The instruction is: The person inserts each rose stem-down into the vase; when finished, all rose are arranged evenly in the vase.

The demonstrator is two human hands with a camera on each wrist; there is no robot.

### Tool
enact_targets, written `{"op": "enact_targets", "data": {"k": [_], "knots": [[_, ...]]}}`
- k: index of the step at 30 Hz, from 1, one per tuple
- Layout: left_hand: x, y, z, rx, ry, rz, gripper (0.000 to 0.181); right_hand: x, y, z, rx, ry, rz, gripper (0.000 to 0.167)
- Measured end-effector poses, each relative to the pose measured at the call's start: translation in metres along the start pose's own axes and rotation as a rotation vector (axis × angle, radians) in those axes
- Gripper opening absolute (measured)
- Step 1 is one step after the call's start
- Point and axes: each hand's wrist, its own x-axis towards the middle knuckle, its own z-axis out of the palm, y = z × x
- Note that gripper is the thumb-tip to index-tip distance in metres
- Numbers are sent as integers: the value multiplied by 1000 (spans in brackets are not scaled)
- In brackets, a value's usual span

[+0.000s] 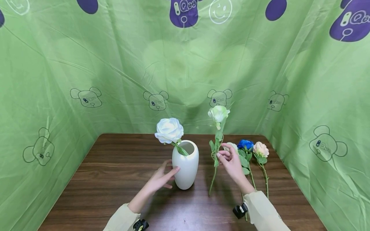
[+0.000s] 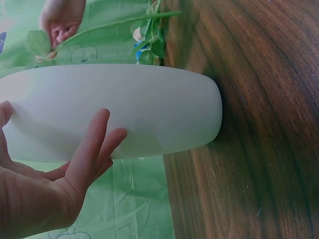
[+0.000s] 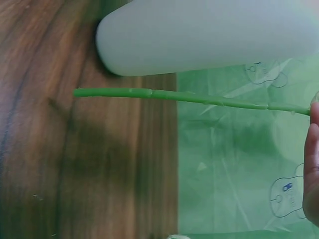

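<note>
A white vase (image 1: 185, 170) stands upright on the wooden table, a white rose (image 1: 169, 130) leaning out of its mouth to the left. My left hand (image 1: 160, 175) holds the vase's left side with thumb and fingers. In the left wrist view, its fingers (image 2: 92, 144) lie against the vase wall. Right of the vase, my right hand (image 1: 232, 163) pinches the leafy stem of a pale green rose (image 1: 218, 114). That rose is upright, and its bare stem (image 3: 199, 100) hangs down beside the vase, its lower end apart from it.
On the table's right lie a blue rose (image 1: 245, 144), a pale pink rose (image 1: 261, 149) and a whitish flower (image 1: 230, 147) partly hidden by my right hand. Green printed cloth (image 1: 121, 77) walls in the back and both sides of the brown table (image 1: 115, 173).
</note>
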Motion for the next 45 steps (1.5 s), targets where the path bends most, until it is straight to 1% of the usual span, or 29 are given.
{"op": "enact_targets", "data": {"k": [8, 11, 15, 17, 21, 23, 26, 32, 36, 38, 40, 41, 45], "knots": [[0, 0, 0, -5, -4, 4, 67, 3, -23, 2, 89, 39, -128, 37], [0, 0, 1, -1, 1, 3, 67, 5, -32, 2, 147, 43, -166, 36], [0, 0, 1, 8, 9, 4, 67, 7, -46, 3, 253, 71, -182, 35], [0, 0, 1, 9, 10, 3, 67, 7, -52, 4, 330, 89, -170, 37], [0, -1, 1, 11, 11, 3, 67, 10, -64, 4, 532, 128, -140, 41], [0, -1, 1, 11, 11, 3, 67, 12, -70, 4, 639, 149, -135, 38], [0, -1, 1, 9, 9, 4, 67, 16, -78, 4, 762, 183, -139, 33], [0, 0, 1, 8, 7, 6, 67, 27, -92, 0, 931, 269, -153, 30], [0, 1, 1, 10, 9, 7, 68, 35, -102, -1, 999, 320, -172, 30], [-1, 1, 1, 10, 8, 8, 68, 39, -106, 0, 1019, 340, -191, 32], [0, 1, 1, 10, 8, 7, 68, 43, -110, 2, 1017, 360, -217, 34], [0, 1, 1, 11, 7, 7, 68, 45, -112, 3, 1012, 366, -229, 35], [0, 1, 1, 11, 4, 8, 68, 50, -115, 10, 906, 367, -266, 38]]}}
